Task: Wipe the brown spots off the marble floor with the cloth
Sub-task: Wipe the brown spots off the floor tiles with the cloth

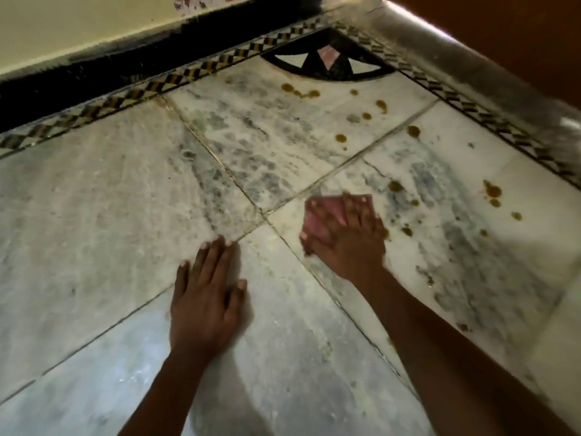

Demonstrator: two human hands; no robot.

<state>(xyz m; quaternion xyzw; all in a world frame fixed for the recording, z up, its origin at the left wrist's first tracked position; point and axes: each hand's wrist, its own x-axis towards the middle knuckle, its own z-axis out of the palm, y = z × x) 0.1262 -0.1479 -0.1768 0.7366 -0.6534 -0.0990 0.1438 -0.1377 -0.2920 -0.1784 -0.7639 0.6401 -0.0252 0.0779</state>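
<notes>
The wiping looks to be under way but far from done: the right hand [344, 229] presses a pink cloth [323, 215] flat against the marble floor [94, 215], its fingers spread and straight over the fabric, neither curled round it nor pinching it, and blurred as if mid-stroke. The left hand [206, 294] lies palm down on the floor, fingers straight and slightly apart, holding nothing, apparently as a prop for the body. The cloth sits under and just ahead of the right fingertips, beside the joint where four slabs meet. It seems folded into a rough square, so no long axis stands out; its far corner points away from the wrist, toward the inlaid border [220, 62]. Brown spots [492, 191] remain unwiped to the right of the right hand and well beyond its fingertips. The next move probably calls for sliding the cloth rightward over the nearest spots, keeping pressure flat.
</notes>
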